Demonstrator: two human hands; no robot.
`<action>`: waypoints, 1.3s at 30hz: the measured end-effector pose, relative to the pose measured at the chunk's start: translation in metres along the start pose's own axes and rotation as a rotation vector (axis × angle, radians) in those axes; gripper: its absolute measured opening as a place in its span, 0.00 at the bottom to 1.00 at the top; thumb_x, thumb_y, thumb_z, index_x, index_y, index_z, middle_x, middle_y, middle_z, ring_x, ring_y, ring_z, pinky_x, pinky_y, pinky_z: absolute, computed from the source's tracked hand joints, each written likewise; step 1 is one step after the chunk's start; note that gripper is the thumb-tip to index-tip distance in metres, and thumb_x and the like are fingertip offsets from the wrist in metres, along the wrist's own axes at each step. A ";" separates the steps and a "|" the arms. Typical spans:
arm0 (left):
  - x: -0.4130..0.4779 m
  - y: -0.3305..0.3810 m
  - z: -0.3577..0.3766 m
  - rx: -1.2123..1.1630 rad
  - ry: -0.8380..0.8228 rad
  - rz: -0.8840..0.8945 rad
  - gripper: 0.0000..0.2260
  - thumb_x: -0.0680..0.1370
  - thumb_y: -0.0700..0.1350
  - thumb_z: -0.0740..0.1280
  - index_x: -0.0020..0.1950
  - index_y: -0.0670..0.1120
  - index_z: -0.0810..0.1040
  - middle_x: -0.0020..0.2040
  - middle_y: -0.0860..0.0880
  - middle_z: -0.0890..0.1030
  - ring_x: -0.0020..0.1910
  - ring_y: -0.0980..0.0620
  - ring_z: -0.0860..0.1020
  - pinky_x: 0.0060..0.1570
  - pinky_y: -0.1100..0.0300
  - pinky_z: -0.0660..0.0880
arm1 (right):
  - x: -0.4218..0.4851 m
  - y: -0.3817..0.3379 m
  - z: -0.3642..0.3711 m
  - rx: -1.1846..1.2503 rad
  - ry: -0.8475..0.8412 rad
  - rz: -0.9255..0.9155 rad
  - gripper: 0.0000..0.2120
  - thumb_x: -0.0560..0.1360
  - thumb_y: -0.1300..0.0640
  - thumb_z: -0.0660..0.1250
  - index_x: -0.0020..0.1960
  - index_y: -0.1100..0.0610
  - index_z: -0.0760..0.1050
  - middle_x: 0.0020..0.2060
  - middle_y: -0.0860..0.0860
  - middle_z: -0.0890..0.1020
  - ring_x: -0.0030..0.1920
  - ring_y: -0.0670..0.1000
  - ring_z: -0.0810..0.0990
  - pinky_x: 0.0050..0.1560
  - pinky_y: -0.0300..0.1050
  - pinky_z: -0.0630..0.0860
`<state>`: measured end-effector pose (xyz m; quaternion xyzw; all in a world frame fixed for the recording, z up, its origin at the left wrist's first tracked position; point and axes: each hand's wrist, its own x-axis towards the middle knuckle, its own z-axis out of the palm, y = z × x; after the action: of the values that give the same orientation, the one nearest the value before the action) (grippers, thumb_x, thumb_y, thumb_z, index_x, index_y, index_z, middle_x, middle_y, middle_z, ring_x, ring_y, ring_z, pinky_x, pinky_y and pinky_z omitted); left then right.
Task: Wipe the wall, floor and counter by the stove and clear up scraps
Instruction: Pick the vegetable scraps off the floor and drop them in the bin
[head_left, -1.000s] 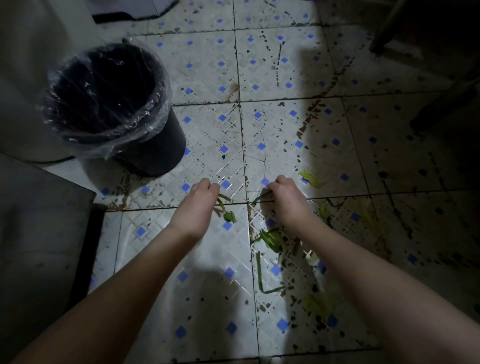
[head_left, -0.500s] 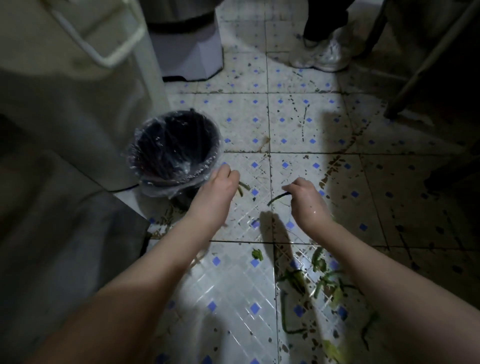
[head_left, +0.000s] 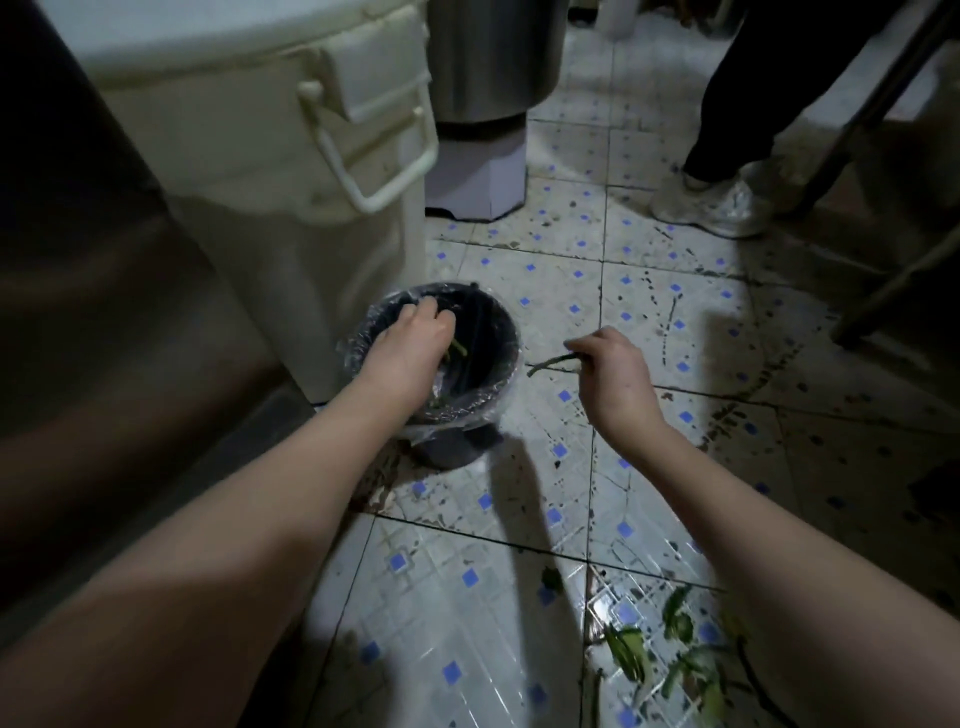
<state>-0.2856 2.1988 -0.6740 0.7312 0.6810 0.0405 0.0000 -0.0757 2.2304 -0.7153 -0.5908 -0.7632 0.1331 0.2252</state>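
Scraps (head_left: 675, 654) of green leaf and stalk lie on the floor (head_left: 649, 312) well short of the bin (head_left: 457, 449), on its near side towards the person. The left hand (head_left: 410, 348) is over the bin's mouth, its fingers (head_left: 431, 317) curled downward and dipped inside the rim. Green bits (head_left: 458, 349) show beneath them and look pinched rather than falling, though the dim light leaves that unsure. The right hand (head_left: 608, 374) hangs just right of the bin, outside its rim. Its thumb and fingers are closed on one end of a thin stem (head_left: 553, 362), and the free end points at the bin.

The stem is the likeliest miss. It hangs over tile, not over the opening, so letting go there would drop it beside the bin. Damp bits may cling to the skin and come back out with the left hand. The clear liner (head_left: 358, 345) is only loosely draped, so a hand snagging it could pull it in or tip the bin. A white container (head_left: 291, 182) crowds the bin's left side. A shoe (head_left: 711, 205) stands beyond the bin, so loose scraps could get trodden in.
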 end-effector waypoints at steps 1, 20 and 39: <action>0.002 -0.006 0.002 0.011 -0.006 -0.017 0.13 0.73 0.27 0.62 0.54 0.39 0.70 0.56 0.39 0.69 0.56 0.40 0.70 0.45 0.50 0.70 | 0.006 -0.007 0.002 0.010 0.001 -0.013 0.19 0.75 0.73 0.57 0.61 0.61 0.77 0.52 0.59 0.77 0.55 0.59 0.76 0.56 0.53 0.74; -0.042 -0.022 0.026 -0.055 -0.009 -0.276 0.17 0.74 0.31 0.61 0.62 0.41 0.69 0.63 0.42 0.67 0.61 0.41 0.68 0.56 0.50 0.71 | 0.052 -0.091 0.061 -0.045 -0.236 -0.274 0.15 0.76 0.66 0.60 0.62 0.60 0.75 0.57 0.58 0.74 0.59 0.58 0.71 0.59 0.53 0.72; -0.076 0.039 0.044 0.106 0.039 -0.019 0.16 0.75 0.38 0.64 0.62 0.46 0.68 0.60 0.46 0.71 0.57 0.44 0.72 0.51 0.53 0.69 | -0.052 0.003 0.024 -0.364 -0.172 -0.320 0.28 0.73 0.69 0.64 0.70 0.53 0.66 0.70 0.57 0.68 0.69 0.58 0.66 0.67 0.52 0.64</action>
<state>-0.2495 2.1229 -0.7201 0.7227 0.6889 0.0187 -0.0515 -0.0751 2.1828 -0.7469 -0.4797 -0.8748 0.0061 0.0678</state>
